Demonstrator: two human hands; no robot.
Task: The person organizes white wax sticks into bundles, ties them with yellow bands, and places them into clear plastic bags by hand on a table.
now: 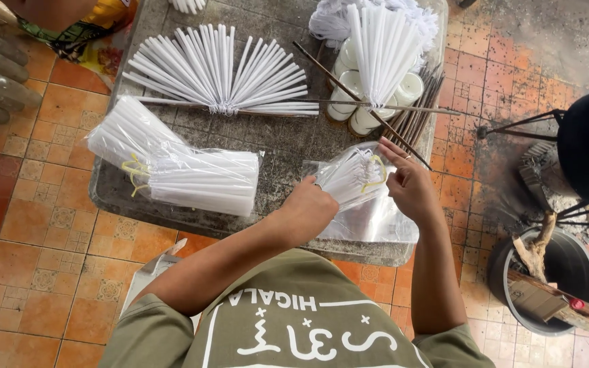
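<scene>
Left hand (pixel 311 208) clamped on candle bundle (pixel 349 178); right hand (pixel 410 184) pinching yellow tie (pixel 378 174). Risk: loose tie, candles slipping from bag (pixel 376 218).

Bare tray (pixel 281 146) at 12 o'clock of the hands passable; bagged candles (pixel 202 180) block 9 o'clock, thin sticks (pixel 403 119) 1 o'clock.

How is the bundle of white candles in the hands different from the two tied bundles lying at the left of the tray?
The held bundle is gripped by the left hand and right hand above the tray; the two tied bundles lie flat on it, untouched. The held bundle looks thinner; the tied bundles look thicker. All are white candles in clear plastic with a yellow tie.
</scene>
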